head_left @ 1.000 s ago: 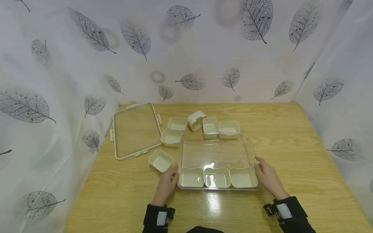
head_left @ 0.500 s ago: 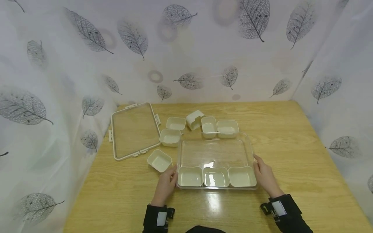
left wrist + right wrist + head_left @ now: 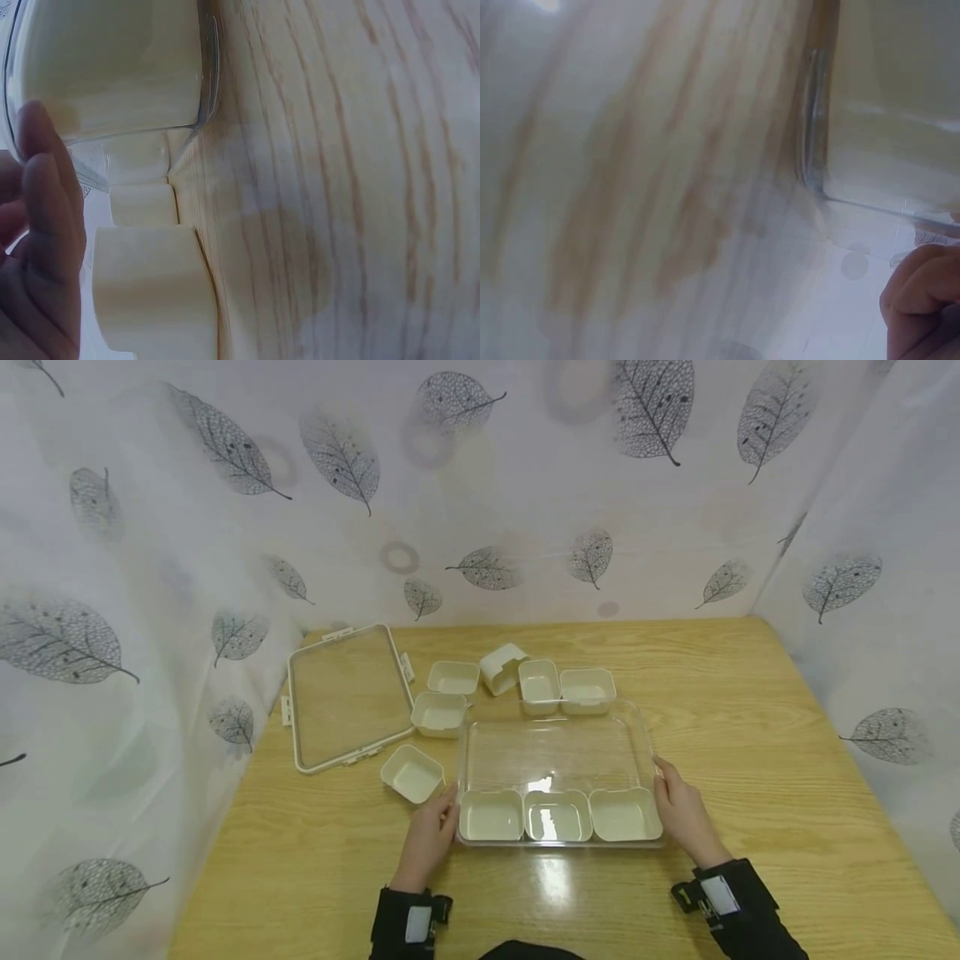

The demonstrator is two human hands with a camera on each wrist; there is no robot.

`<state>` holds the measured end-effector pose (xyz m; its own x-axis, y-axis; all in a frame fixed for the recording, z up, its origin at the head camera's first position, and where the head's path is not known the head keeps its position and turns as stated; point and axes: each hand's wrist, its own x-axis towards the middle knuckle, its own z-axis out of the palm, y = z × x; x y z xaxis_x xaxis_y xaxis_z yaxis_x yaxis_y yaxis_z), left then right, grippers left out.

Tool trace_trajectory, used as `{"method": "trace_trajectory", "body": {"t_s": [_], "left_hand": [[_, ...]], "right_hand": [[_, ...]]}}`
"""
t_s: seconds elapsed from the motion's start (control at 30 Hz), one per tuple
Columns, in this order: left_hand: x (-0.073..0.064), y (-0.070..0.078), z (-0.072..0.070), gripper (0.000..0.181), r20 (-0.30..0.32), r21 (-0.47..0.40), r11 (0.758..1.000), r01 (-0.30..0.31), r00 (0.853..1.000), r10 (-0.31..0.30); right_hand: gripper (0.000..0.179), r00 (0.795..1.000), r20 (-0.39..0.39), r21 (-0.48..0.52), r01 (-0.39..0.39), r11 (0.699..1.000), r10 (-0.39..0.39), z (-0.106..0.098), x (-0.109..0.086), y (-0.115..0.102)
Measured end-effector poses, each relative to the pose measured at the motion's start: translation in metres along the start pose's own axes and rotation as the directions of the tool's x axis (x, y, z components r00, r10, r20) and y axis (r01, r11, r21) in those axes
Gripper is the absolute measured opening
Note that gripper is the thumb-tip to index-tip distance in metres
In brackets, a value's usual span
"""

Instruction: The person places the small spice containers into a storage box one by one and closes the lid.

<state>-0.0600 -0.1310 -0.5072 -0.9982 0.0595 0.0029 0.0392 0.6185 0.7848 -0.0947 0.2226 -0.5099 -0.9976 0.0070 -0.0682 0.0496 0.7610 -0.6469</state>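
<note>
A clear plastic storage box (image 3: 555,752) stands on the wooden table with a row of three cream bins along its near side: left bin (image 3: 491,817), middle bin (image 3: 557,820), right bin (image 3: 625,816). My left hand (image 3: 426,835) holds the box at its left side; in the left wrist view its fingers (image 3: 49,187) lie against the rim. On the opposite side my right hand (image 3: 686,814) grips the box's edge, and its curled fingers (image 3: 922,285) show at the corner of the right wrist view. A loose cream bin (image 3: 412,773) sits just beyond my left hand.
Behind the box several more cream bins stand, among them one tipped on its side (image 3: 502,668). A clear lid with a white frame and clips (image 3: 295,718) lies at the back left. Leaf-printed curtains (image 3: 510,468) enclose the table (image 3: 772,760) at back and sides.
My right hand and forearm have shifted slightly forward and inward along the box's side. The head view has moved a little; the box, bins and left hand look otherwise the same.
</note>
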Motion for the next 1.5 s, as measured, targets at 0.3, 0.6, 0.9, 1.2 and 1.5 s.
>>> {"method": "trace_trajectory", "body": {"t_s": [0.3, 0.6, 0.9, 1.2, 1.5], "left_hand": [[0.002, 0.000, -0.001, 0.034, 0.005, 0.024, 0.999, 0.023, 1.000, -0.023], [0.003, 0.001, -0.006, 0.028, -0.070, 0.118, 0.993, 0.027, 0.997, -0.019], [0.007, 0.000, -0.020, 0.028, -0.321, 0.137, 0.990, -0.038, 0.944, 0.080], [0.017, -0.009, -0.035, 0.054, -0.350, 0.186, 0.983, 0.010, 0.935, 0.057], [0.019, -0.016, -0.039, 0.077, -0.309, 0.185, 0.980, 0.076, 0.951, -0.016]], "right_hand": [[0.038, 1.000, -0.005, -0.018, 0.026, 0.999, -0.026, -0.001, 0.000, 0.000], [0.039, 1.000, 0.023, -0.008, -0.004, 1.000, 0.004, -0.004, -0.001, -0.004], [0.039, 1.000, 0.013, -0.006, -0.002, 1.000, 0.002, -0.003, 0.000, -0.002], [0.038, 1.000, -0.002, -0.003, -0.003, 1.000, 0.003, -0.001, -0.001, -0.002], [0.040, 0.999, 0.043, -0.005, -0.022, 1.000, 0.022, -0.003, -0.001, -0.002]]}}
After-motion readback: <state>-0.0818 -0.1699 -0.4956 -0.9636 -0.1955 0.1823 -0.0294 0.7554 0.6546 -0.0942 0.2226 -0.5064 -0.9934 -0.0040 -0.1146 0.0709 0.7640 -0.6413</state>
